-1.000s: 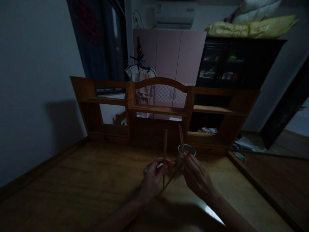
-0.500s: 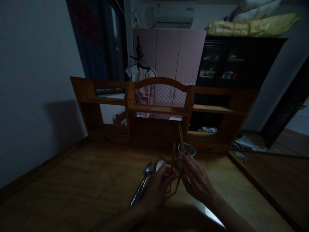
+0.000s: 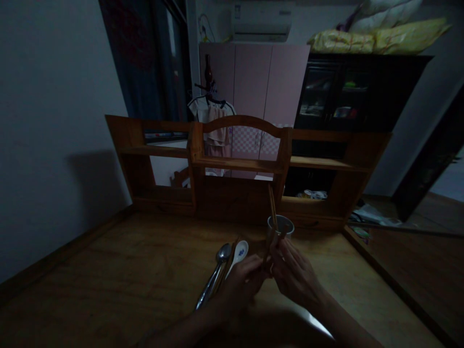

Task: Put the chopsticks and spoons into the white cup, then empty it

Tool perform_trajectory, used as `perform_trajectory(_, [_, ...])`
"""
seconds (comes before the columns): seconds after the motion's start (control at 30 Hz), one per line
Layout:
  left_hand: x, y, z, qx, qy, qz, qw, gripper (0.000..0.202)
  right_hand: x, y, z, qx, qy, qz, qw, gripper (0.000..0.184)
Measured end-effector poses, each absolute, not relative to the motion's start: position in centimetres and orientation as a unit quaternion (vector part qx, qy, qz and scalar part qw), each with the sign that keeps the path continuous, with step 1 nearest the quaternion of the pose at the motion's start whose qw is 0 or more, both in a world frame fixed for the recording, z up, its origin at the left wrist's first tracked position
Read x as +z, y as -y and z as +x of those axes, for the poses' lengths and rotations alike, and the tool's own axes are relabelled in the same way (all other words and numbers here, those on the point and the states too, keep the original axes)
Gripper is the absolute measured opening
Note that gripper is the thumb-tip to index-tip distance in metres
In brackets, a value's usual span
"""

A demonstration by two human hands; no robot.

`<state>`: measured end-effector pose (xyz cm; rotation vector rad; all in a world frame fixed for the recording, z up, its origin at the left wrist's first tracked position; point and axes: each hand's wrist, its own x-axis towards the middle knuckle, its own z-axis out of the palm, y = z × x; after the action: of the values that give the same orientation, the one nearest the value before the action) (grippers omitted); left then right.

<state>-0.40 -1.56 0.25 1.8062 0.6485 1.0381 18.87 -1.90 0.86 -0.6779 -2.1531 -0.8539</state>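
Note:
My left hand (image 3: 248, 273) is closed, its fingertips meeting those of my right hand (image 3: 295, 270) in front of the cup. Between them are wooden chopsticks (image 3: 268, 249), partly hidden by the fingers; I cannot tell exactly how many. Behind my right hand stands a pale cup (image 3: 290, 224). A pair of chopsticks (image 3: 271, 203) rises upright from it. Left of my hands lies a white ceramic spoon (image 3: 240, 250) with a blue pattern, its handle partly behind my left hand. Beside it are more chopsticks (image 3: 228, 263) and metal spoons (image 3: 223, 252).
The wooden tabletop (image 3: 145, 270) is backed by a low wooden shelf unit (image 3: 239, 164). A white wall (image 3: 54, 121) borders the left side. Beyond stand a pink wardrobe (image 3: 250, 77), hanging clothes (image 3: 215, 121) and a dark cabinet (image 3: 391, 96). The room is dim.
My left hand's chopstick has moved right and tilted toward my right hand, so the two hands now meet. The white spoon's bowl shows more fully.

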Motion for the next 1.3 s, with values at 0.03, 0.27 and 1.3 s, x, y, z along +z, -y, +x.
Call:
perform_trajectory(0.03, [0.4, 1.6, -0.4, 0.427, -0.26, 0.732, 0.463, 0.014, 0.8, 2.0, 18.8, -0.331, 0.831, -0.259, 0.364, 0.066])
perform_trajectory(0.27, [-0.2, 1.1, -0.1, 0.464, -0.257, 0.673, 0.515, 0.026, 0.3, 2.8, 17.3, -0.26, 0.829, -0.285, 0.404, 0.07])
perform_trajectory(1.3, [-0.9, 1.7, -0.5, 0.331, -0.239, 0.731, 0.547, 0.027, 0.5, 2.7, 16.9, 0.083, 0.779, -0.351, 0.512, 0.007])
